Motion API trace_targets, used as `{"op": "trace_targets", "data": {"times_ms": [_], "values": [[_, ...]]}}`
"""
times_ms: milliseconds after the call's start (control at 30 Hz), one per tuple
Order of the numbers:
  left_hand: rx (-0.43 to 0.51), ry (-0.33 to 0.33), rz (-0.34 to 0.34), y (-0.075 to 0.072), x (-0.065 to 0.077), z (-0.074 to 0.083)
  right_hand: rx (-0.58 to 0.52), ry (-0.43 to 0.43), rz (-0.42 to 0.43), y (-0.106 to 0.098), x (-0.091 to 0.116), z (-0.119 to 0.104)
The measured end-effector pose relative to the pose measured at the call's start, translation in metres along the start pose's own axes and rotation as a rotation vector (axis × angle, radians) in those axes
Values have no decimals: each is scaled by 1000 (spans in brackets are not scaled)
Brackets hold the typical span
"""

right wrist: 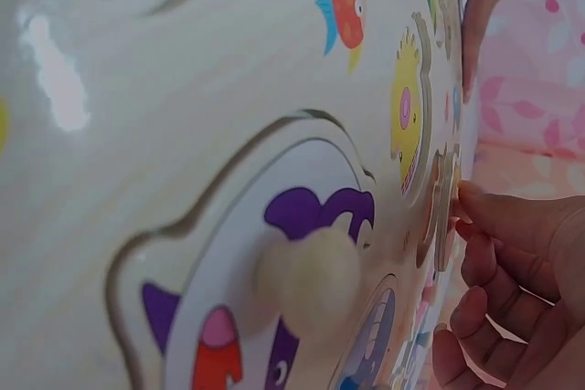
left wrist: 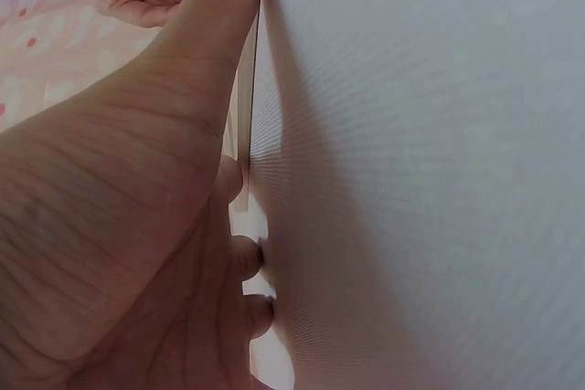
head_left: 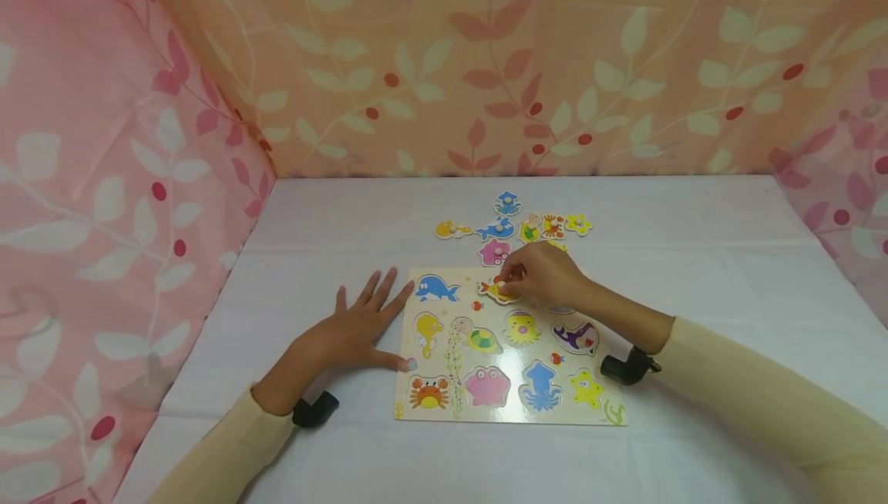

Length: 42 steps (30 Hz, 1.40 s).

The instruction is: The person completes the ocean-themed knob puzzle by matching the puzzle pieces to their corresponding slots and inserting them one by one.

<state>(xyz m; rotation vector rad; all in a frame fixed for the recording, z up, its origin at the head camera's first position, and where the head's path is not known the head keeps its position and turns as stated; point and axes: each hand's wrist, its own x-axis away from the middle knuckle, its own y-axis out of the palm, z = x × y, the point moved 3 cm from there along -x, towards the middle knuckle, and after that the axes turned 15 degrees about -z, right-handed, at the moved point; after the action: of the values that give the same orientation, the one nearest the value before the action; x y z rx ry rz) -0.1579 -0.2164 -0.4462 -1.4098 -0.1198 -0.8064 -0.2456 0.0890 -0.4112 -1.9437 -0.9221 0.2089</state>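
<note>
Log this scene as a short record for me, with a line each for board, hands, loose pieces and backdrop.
Board: flat on white cloth; purple whale in its slot
Left hand: spread at the board's left edge, thumb on it
Right hand: pinches the fish over the board's far part
Loose, beyond the board: squid, crab, star, others
Backdrop: leaf-print curtain

one board [head_left: 494,416], two hands [head_left: 355,333] [head_left: 548,274], nine unplaced pieces [head_left: 492,249]
</note>
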Motion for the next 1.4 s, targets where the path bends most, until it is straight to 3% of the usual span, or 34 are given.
{"op": "trace_targets", "data": {"times_ms": [1400], "values": [[1, -21, -15, -1, -2, 1, 24, 52, 12, 8, -5, 2]]}}
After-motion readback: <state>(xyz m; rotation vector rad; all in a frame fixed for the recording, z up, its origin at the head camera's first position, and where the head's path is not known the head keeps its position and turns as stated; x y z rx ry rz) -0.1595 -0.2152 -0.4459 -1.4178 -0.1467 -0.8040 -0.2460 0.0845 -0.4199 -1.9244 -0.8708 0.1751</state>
